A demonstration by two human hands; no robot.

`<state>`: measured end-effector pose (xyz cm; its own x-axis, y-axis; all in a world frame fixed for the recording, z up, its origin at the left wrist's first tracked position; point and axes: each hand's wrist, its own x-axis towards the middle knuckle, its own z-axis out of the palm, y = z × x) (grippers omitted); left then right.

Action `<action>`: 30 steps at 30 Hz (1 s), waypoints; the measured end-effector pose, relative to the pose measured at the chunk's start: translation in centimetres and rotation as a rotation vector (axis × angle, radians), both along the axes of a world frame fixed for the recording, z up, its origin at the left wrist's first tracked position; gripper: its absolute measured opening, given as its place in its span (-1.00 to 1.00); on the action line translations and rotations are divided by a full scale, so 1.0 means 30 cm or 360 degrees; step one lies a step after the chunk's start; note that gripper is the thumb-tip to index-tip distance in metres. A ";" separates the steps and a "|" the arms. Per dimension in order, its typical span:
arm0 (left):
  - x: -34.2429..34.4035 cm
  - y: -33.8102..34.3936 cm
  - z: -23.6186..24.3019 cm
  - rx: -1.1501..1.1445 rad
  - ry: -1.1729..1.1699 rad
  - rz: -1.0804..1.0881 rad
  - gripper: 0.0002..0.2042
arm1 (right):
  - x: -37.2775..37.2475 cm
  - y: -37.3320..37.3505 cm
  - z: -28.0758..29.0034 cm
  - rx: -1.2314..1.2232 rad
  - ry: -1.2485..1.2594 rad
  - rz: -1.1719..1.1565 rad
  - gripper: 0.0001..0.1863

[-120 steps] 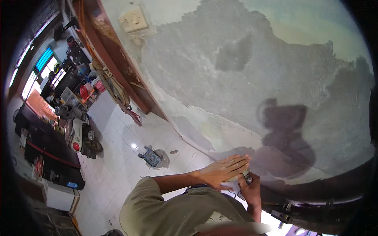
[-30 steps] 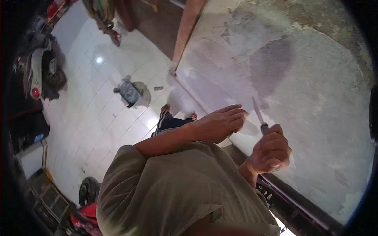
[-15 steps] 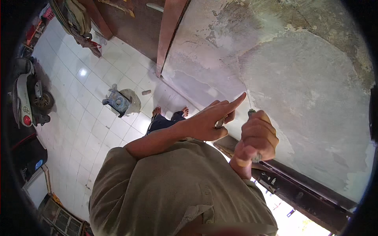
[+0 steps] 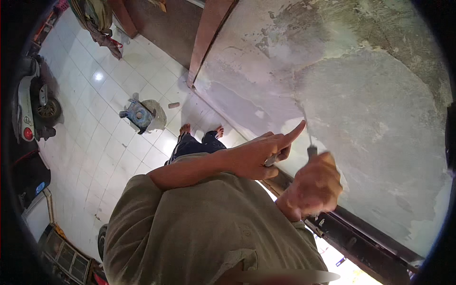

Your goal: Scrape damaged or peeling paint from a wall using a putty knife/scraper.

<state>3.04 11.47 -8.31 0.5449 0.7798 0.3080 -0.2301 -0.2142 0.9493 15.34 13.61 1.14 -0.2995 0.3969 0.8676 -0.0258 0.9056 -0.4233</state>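
My right hand [image 4: 317,183] is closed round the dark handle [image 4: 312,151] of a thin-bladed tool, blurred by motion, whose blade points up in front of the patchy grey plastered wall [image 4: 370,118]. My left hand [image 4: 273,154] is just left of it, index finger stretched out near the blade, other fingers curled round a small pale grey object [image 4: 270,160], too small to identify. Whether the blade or the fingertip touches the wall I cannot tell.
My bare feet [image 4: 185,129] stand on white floor tiles [image 4: 109,142] near a battered blue-grey stand [image 4: 140,115] and a small block [image 4: 174,104]. A scooter [image 4: 33,99] is at left. A brown-framed doorway [image 4: 209,38] borders the wall; hanging cloths [image 4: 95,19] are beside it.
Since four seconds ago my hands have separated and the view has tilted down. My left index finger has straightened since a second ago; in the last half second my right hand moved slightly down.
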 end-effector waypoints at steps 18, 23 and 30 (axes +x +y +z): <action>0.016 -0.050 -0.038 0.0190 -0.0141 0.0168 0.16 | -0.015 0.000 -0.072 0.0024 -0.0390 -0.0157 -0.43; 0.002 -0.044 -0.046 0.0104 -0.0025 -0.0032 0.14 | -0.020 -0.011 -0.052 0.0113 -0.0315 -0.0094 -0.46; -0.021 -0.068 -0.043 -0.0031 -0.0077 0.0001 -0.08 | -0.022 -0.025 -0.040 0.0186 -0.0250 0.0015 -0.43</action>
<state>2.40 9.42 -9.60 0.5293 0.7861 0.3191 -0.2760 -0.1962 0.9409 14.70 12.87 -0.05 -0.4380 0.2930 0.8499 0.0236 0.9488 -0.3150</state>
